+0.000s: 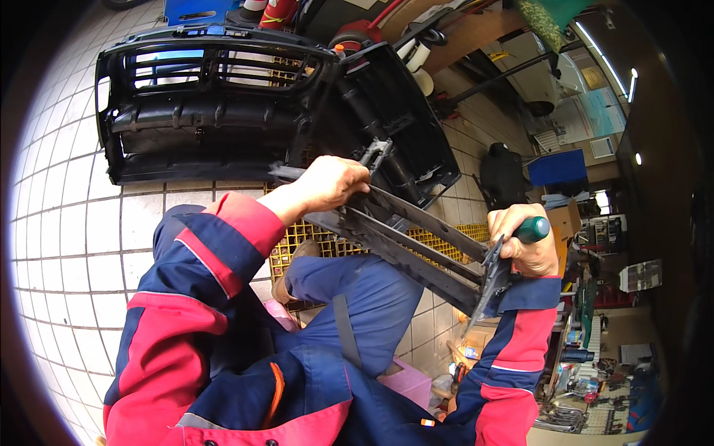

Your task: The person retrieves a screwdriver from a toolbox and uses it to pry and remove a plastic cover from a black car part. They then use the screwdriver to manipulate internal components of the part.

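Observation:
A long black plastic frame [394,247] with two parallel bars hangs slantwise above my bent leg, running from upper left to lower right. My left hand [332,183] is closed over its far left end, where a grey bracket-like piece [377,153] sticks up beside the knuckles. At the opposite end my right hand [526,241] is closed round a tool with a dark green rounded handle [532,230]. That hand also rests against the frame's end plate [489,280]. The tool's shaft and tip are hidden, so its kind cannot be told.
A large black car bumper [216,111] with slatted openings lies on the white tiled floor ahead. Yellow floor grating [454,241] runs beneath the frame. A pink box [407,383] stands near my leg. Shelves and hanging tools [595,372] line the right side.

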A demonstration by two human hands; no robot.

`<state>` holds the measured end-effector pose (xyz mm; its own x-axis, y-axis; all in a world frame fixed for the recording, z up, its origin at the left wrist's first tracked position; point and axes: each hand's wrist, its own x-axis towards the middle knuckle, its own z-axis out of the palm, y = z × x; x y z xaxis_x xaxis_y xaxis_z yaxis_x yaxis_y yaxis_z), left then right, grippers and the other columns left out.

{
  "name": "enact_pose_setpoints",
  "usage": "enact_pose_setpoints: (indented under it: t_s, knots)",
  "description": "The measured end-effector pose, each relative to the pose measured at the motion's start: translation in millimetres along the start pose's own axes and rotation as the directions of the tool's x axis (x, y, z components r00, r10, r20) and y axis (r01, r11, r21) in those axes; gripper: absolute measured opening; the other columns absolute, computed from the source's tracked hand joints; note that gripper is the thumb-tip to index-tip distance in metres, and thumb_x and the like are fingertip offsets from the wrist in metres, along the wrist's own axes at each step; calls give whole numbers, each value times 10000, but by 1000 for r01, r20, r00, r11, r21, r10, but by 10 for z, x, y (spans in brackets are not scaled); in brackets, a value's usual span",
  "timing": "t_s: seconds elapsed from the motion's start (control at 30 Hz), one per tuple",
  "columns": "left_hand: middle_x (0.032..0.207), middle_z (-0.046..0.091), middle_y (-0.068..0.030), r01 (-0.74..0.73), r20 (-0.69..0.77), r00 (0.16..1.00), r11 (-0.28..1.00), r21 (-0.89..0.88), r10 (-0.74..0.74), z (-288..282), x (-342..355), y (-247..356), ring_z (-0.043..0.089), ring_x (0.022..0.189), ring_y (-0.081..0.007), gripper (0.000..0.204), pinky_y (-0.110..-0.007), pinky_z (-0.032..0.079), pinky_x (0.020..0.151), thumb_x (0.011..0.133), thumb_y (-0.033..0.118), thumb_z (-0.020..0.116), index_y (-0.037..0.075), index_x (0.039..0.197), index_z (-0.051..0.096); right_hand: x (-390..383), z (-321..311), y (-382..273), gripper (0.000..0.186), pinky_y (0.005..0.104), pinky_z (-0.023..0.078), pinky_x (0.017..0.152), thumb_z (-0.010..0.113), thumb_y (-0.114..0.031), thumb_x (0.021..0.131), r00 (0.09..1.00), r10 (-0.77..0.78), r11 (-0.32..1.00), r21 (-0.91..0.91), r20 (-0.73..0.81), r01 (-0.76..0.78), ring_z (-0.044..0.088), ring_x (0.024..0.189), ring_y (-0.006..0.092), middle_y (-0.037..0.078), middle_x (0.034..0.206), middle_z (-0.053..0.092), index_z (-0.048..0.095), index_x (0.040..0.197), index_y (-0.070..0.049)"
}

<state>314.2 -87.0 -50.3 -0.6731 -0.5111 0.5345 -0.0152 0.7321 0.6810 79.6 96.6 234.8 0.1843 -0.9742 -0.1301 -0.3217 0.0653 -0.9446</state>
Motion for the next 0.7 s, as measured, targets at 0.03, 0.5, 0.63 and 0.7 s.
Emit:
enact_pose_setpoints:
  t_s: [0.03,0.5,0.63,0.7]
  knots:
    - [945,754,-126,-4,9,1000,1000,30,4,-40,1,7,741,907,-371,176,-438,581,752,961,247,776,81,1015,754,-39,9,47,328,323,449,642,1013,-137,721,1000,-2,999,41,11,1,589,724,189,104,783,726,761,884,-3]
    - [965,797,-84,480,198,875,735,-479,-442,-296,-189,-57,729,931,-158,289,-339,571,861,946,255,847,9,1086,791,-414,6,115,210,299,408,527,965,-181,806,911,-399,917,17,108,399,633,618,170,94,780,786,797,852,-64]
    - [1261,758,-211,753,447,648,608,-252,-617,-271,-525,89,714,1178,-324,592,-428,549,1039,919,346,864,-47,1326,688,-677,-92,-119,126,290,422,510,837,-157,937,813,-367,918,37,452,394,644,611,149,104,863,826,854,929,-32]
    - [1254,761,-214,644,511,735,693,-323,-446,-246,-628,245,718,1170,-326,603,-416,546,1035,932,369,858,-40,1339,681,-907,-123,-213,141,303,475,596,785,-119,972,803,-227,956,-32,550,292,658,650,177,123,924,833,865,995,-5]
